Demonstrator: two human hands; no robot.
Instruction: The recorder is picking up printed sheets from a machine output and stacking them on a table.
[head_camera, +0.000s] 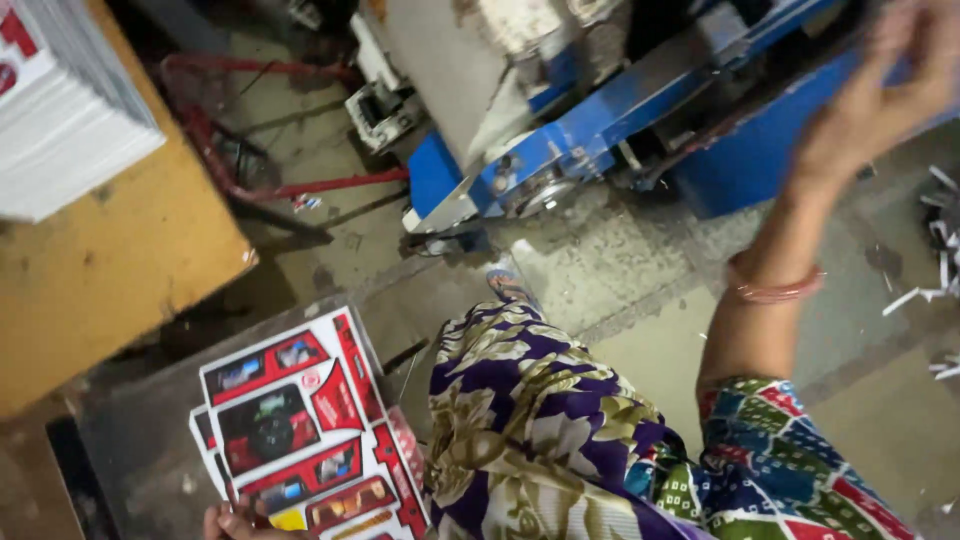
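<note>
My left hand (235, 522) shows only at the bottom edge, fingers gripping the lower end of a small stack of flat printed card sheets (300, 430). These are red and white die-cut blanks with dark picture panels. They rest over a dark grey surface (140, 440). My right hand (890, 85) is raised at the top right in front of a blue machine (600, 130). It is blurred, and I cannot make out whether it holds anything. A bangle sits on that wrist. My patterned clothing fills the bottom centre.
A tall stack of white sheets (60, 110) lies on a yellow-brown table (120, 250) at the left. Red metal tubing (290, 185) runs along the floor behind it. White paper scraps (935, 290) litter the floor at the right.
</note>
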